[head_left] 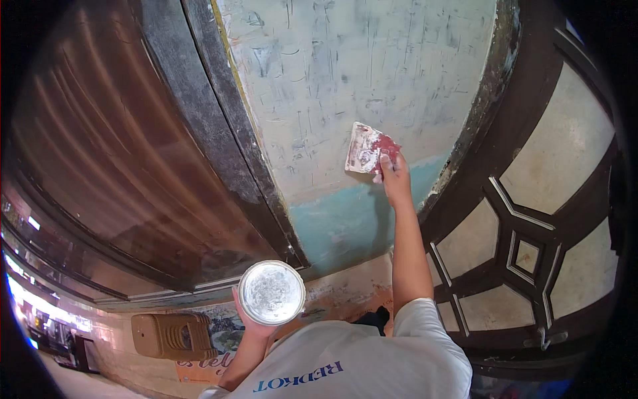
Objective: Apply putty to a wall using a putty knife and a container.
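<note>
My right hand (397, 179) grips a red putty spreader (371, 149) by its edge, its flat face smeared with white paste. The spreader is at the wall (359, 80), just above where the pale, patchy coat meets a light blue band; I cannot tell whether its edge touches. Below and to the left, my left hand (250, 322) is closed around a round white tub (272, 292), held in front of my body. Whitish-grey smears cover the round face of the tub that shows. Most of the left hand's fingers are hidden by the tub.
Left of the wall stands a dark wooden frame (199, 86) with brown curtain-like cloth (113, 146) behind glass. A dark panelled door (531, 233) is at the right. Stacked brown plastic stools (171, 336) stand at the lower left, near a printed orange sheet (193, 371).
</note>
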`<act>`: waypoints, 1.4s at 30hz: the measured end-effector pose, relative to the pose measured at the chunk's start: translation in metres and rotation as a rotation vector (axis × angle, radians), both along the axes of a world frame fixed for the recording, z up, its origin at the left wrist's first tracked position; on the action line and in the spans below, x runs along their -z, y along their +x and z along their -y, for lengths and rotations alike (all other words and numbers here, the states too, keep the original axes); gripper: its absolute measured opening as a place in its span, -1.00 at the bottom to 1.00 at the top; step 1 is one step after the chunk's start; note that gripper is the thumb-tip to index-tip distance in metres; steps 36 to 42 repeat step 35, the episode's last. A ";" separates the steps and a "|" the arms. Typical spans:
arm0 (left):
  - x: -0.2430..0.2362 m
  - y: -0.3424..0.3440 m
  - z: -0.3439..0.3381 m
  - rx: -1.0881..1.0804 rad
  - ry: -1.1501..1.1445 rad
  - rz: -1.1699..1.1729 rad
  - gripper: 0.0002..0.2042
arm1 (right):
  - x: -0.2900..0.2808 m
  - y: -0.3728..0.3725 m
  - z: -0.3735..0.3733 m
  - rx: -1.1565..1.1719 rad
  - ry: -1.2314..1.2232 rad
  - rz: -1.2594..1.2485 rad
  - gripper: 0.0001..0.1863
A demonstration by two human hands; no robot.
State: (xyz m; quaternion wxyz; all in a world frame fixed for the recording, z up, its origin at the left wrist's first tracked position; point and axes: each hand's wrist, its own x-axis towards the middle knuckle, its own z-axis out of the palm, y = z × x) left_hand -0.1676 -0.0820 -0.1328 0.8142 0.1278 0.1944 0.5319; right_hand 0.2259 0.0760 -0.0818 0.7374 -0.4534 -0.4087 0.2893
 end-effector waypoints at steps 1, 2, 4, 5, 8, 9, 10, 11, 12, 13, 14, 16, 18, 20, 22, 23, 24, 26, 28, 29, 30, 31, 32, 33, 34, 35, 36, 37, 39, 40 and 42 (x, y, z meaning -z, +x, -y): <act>-0.002 0.004 0.000 0.004 0.003 -0.002 -0.19 | 0.004 0.007 -0.001 0.004 0.003 -0.002 -0.67; -0.004 0.006 0.000 0.013 -0.010 0.036 -0.19 | 0.006 0.012 -0.003 0.025 -0.018 -0.057 -0.68; -0.004 0.009 0.000 0.012 0.020 -0.002 -0.20 | 0.014 0.022 -0.001 0.082 -0.004 -0.102 -0.72; -0.005 0.011 0.001 0.008 0.021 -0.004 -0.20 | 0.013 0.023 0.002 0.078 -0.003 -0.104 -0.72; -0.008 0.020 0.002 0.022 0.004 -0.011 -0.21 | -0.001 0.028 0.013 0.085 0.008 -0.052 -0.70; -0.009 0.024 0.001 0.026 0.006 -0.014 -0.21 | -0.002 0.031 0.013 0.088 0.011 -0.055 -0.70; -0.010 0.029 0.000 0.051 0.004 -0.009 -0.21 | -0.004 0.035 0.013 0.107 0.025 -0.055 -0.70; -0.011 0.031 0.000 0.072 0.001 -0.007 -0.20 | -0.005 0.035 0.012 0.122 0.037 -0.058 -0.71; -0.015 0.035 0.000 0.099 -0.023 -0.005 -0.19 | -0.005 0.038 0.016 0.121 0.037 -0.064 -0.71; -0.017 0.040 -0.001 0.099 -0.024 -0.011 -0.19 | -0.004 0.042 0.025 0.128 0.040 -0.074 -0.71; -0.017 0.045 0.000 0.115 -0.010 -0.031 -0.18 | -0.001 0.044 0.034 0.128 0.039 -0.083 -0.70; -0.012 0.061 -0.001 0.140 0.000 -0.095 -0.16 | 0.013 0.065 0.053 0.063 -0.018 -0.100 -0.70; -0.004 0.091 -0.014 0.193 -0.002 -0.059 -0.15 | 0.039 0.085 0.064 0.007 -0.077 -0.111 -0.70; 0.011 0.135 -0.030 0.170 -0.120 0.020 -0.13 | 0.070 0.107 0.078 -0.244 -0.107 -0.269 -0.70; 0.015 0.178 -0.045 0.240 -0.112 0.050 -0.12 | 0.086 0.117 0.088 -0.354 -0.238 -0.335 -0.71; 0.012 0.199 -0.058 0.250 -0.151 0.109 -0.11 | 0.091 0.118 0.088 -0.445 -0.345 -0.403 -0.71; 0.018 0.214 -0.068 0.267 -0.090 0.043 -0.11 | 0.096 0.120 0.088 -0.453 -0.359 -0.407 -0.71; 0.020 0.255 -0.080 0.271 -0.042 0.114 -0.09 | 0.100 0.137 0.088 -0.583 -0.385 -0.442 -0.71; 0.025 0.293 -0.079 0.260 -0.043 0.101 -0.10 | 0.105 0.169 0.085 -0.637 -0.422 -0.407 -0.71; 0.026 0.312 -0.079 0.263 -0.032 0.081 -0.11 | 0.102 0.185 0.083 -0.683 -0.440 -0.375 -0.71; 0.025 0.330 -0.079 0.235 -0.057 0.109 -0.10 | 0.093 0.197 0.082 -0.610 -0.480 -0.372 -0.70; 0.020 0.342 -0.075 0.244 -0.071 0.154 -0.10 | 0.090 0.213 0.079 -0.617 -0.494 -0.364 -0.70; 0.016 0.349 -0.072 0.221 -0.066 0.119 -0.10 | 0.088 0.217 0.078 -0.562 -0.472 -0.303 -0.69; 0.013 0.354 -0.071 0.199 -0.059 0.084 -0.10 | 0.083 0.220 0.077 -0.508 -0.449 -0.240 -0.69; 0.011 0.355 -0.068 0.235 -0.033 0.102 -0.09 | 0.074 0.227 0.079 -0.536 -0.495 -0.206 -0.69; 0.011 0.358 -0.068 0.188 -0.059 0.136 -0.03 | 0.073 0.229 0.078 -0.540 -0.499 -0.202 -0.69; 0.011 0.358 -0.068 0.188 -0.059 0.136 -0.03 | 0.073 0.229 0.078 -0.540 -0.499 -0.202 -0.69; 0.011 0.358 -0.068 0.188 -0.059 0.136 -0.03 | 0.073 0.229 0.078 -0.540 -0.499 -0.202 -0.69; 0.011 0.358 -0.068 0.188 -0.059 0.136 -0.03 | 0.073 0.229 0.078 -0.540 -0.499 -0.202 -0.69; 0.011 0.358 -0.068 0.188 -0.059 0.136 -0.03 | 0.073 0.229 0.078 -0.540 -0.499 -0.202 -0.69; 0.011 0.358 -0.068 0.188 -0.059 0.136 -0.03 | 0.073 0.229 0.078 -0.540 -0.499 -0.202 -0.69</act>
